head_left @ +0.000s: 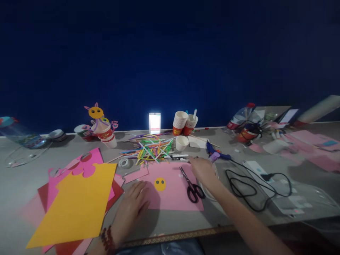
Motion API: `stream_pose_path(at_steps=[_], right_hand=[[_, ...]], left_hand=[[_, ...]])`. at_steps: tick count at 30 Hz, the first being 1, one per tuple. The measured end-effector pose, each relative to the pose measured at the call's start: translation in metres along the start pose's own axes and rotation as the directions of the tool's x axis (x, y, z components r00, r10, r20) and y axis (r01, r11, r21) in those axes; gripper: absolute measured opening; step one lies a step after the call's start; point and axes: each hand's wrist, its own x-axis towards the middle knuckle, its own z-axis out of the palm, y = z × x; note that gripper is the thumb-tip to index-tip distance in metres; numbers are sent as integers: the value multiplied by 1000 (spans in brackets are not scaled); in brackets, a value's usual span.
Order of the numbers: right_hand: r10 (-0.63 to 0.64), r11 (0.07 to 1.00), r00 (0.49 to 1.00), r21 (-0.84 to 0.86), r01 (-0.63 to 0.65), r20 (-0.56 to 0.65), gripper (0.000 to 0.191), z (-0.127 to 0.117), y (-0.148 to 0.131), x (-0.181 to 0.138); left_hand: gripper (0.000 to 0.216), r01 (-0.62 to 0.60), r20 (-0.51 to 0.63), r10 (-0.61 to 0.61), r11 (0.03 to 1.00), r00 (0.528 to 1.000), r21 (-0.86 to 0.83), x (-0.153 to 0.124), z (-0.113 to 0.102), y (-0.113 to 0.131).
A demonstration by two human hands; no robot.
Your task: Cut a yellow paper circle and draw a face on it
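My left hand (132,203) lies flat, fingers stretched out, on the left edge of a pink paper sheet (174,193). A small yellow paper circle with two dark dots (160,184) sits on that sheet. Black-handled scissors (191,186) lie on the sheet's right side. My right hand (203,170) reaches forward past the scissors toward a white pen (177,156) and the pile of coloured straws (152,148). Its fingers are curled and their tips are blurred, so I cannot see whether they hold anything.
A stack of orange, pink and red paper (77,205) lies at the left. A blue glue gun (216,152) with a black cord (252,186) lies right. Paper cups (183,124), a tape roll (124,163), a decorated cup craft (102,129) and a bottle (240,118) stand behind.
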Motion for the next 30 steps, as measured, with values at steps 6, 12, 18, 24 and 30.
stream_pose_path(at_steps=[6, 12, 18, 24, 30], right_hand=[[-23, 999, 998, -36, 25, 59, 25, 16, -7, 17], [-89, 996, 996, -24, 90, 18, 27, 14, -8, 24], [-162, 986, 984, -36, 166, 80, 25, 13, -6, 44], [-201, 974, 970, -75, 213, 138, 22, 11, -8, 61], [-290, 955, 954, -47, 294, 76, 20, -21, -13, 38]], left_hand=[[50, -113, 93, 92, 960, 991, 255, -10, 4, 1], [54, -115, 115, 87, 957, 990, 266, -16, 5, 4], [52, -73, 143, 44, 976, 989, 203, -19, 0, 12], [52, -27, 175, -7, 982, 984, 188, -19, 0, 16], [46, 4, 131, -19, 993, 991, 114, -16, -3, 15]])
